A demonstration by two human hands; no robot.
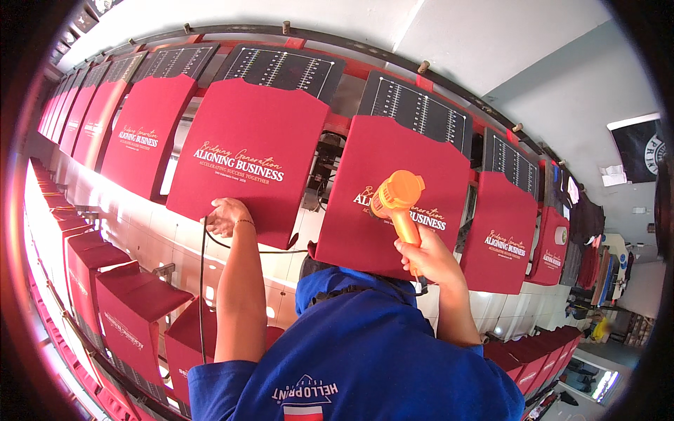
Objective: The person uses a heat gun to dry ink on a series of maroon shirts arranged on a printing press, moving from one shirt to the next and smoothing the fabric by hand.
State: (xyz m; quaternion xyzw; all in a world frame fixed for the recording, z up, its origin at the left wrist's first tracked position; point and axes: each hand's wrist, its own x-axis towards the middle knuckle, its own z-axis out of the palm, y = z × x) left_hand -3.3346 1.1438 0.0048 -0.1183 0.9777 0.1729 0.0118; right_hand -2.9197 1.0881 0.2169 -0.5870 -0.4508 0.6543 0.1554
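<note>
My right hand (435, 259) is wrapped round the handle of an orange hair dryer (401, 193), held above a red printed T-shirt (393, 245) on a flat pallet. The dryer's head hides part of the white and gold print. A black power cord (203, 295) runs up to my left hand (228, 216), bends there and runs back right toward my body. My left fingers are curled around the cord's bend, at the lower edge of another red T-shirt (256, 133) with the same print.
Similar red shirts on dark pallets with white ruled lines (281, 70) stretch left and right along a rail (351, 52). Behind me, a second row of red shirts (130, 323) stands at lower left. A black banner (639, 149) hangs on the right wall.
</note>
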